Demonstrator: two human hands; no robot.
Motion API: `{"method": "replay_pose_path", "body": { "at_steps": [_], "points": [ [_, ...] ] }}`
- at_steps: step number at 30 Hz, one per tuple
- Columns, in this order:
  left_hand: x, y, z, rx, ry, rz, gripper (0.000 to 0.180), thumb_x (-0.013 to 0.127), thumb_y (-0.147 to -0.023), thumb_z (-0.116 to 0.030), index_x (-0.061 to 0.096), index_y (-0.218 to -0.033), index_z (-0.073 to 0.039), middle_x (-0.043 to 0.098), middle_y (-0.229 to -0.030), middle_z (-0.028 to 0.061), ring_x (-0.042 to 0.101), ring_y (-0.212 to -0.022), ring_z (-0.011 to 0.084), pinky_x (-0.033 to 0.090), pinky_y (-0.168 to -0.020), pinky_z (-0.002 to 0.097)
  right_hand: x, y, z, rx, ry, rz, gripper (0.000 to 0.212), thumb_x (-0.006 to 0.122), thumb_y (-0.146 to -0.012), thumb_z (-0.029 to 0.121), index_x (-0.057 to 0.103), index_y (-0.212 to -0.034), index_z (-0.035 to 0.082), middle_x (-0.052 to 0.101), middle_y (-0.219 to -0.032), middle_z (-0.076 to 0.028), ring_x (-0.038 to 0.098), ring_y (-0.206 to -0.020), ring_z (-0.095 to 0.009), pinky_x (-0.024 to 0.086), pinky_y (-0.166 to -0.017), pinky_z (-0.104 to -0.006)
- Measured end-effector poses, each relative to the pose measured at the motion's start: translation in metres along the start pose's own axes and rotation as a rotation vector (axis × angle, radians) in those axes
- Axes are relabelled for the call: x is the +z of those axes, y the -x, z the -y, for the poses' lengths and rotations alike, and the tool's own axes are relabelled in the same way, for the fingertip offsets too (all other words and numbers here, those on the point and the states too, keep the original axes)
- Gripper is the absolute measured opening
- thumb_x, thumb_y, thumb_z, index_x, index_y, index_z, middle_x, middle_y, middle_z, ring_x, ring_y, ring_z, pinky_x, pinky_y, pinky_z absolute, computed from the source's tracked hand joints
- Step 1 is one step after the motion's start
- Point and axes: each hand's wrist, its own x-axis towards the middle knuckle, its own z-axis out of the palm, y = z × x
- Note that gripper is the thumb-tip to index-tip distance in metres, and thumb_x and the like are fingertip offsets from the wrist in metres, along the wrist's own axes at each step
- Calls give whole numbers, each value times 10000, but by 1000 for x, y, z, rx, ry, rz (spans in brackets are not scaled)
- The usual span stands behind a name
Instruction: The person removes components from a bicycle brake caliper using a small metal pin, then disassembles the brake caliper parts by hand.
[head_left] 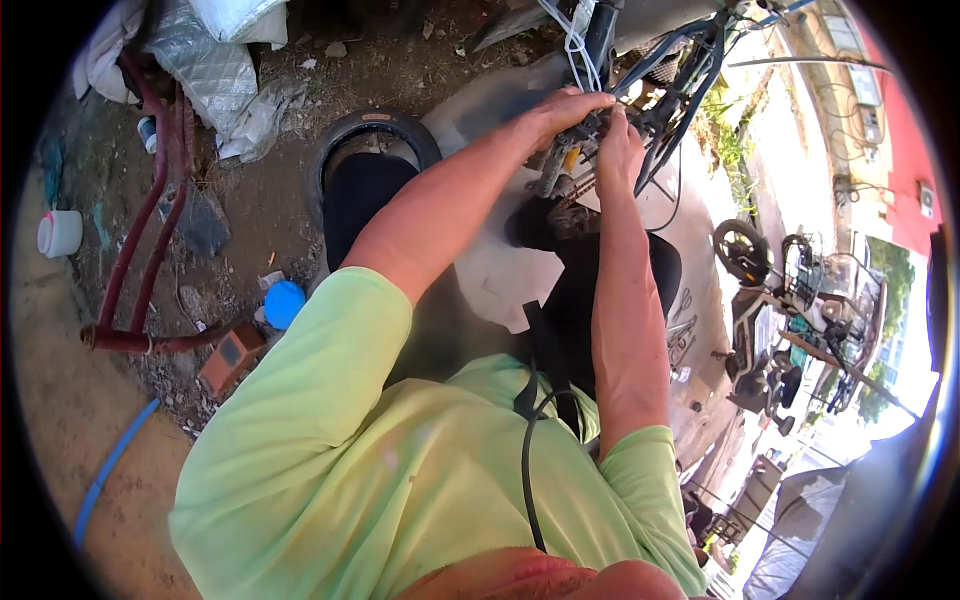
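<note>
The dark tube (601, 36) looks like glossy metal, the tyre (402, 128) matt rubber, the shirt (440, 470) cloth.

Blue hose (108, 467), orange brick (230, 362), white tub (64, 234)

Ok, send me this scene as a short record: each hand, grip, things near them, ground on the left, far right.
Left hand: at the metal parts
Right hand: at the same parts, close to the left
Grip: too small to tell
Near hands: white cable, dark cables
Left ground: tire, red pipe frame, brick, white tub
Far right: vehicle wheel
</note>
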Motion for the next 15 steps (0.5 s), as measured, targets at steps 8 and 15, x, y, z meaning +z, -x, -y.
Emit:
{"method": "replay_pose_path", "body": {
  "at_steps": [8, 15],
  "points": [
    [6, -2, 0, -32, -216, -102, 511, 639, -930, -529, 712, -1069, -43, 712, -963, 61, 644, -872, 144, 491, -805, 339, -37, -5, 3, 63, 353, 403, 665, 472, -992, 575, 699, -934, -47, 712, -825, -135, 678, -635, -225, 531, -604, -332],
    [5, -11, 9, -4, -201, -211, 483, 618, -950, -547, 709, -1065, -87, 703, -943, 23, 622, -866, 123, 483, -788, 327, -34, -5, -15, 427, -243, 665, 373, 546, -1016, 349, 598, -1178, 17, 691, -938, -130, 680, -799, -243, 568, -719, -328]
  ]
}}
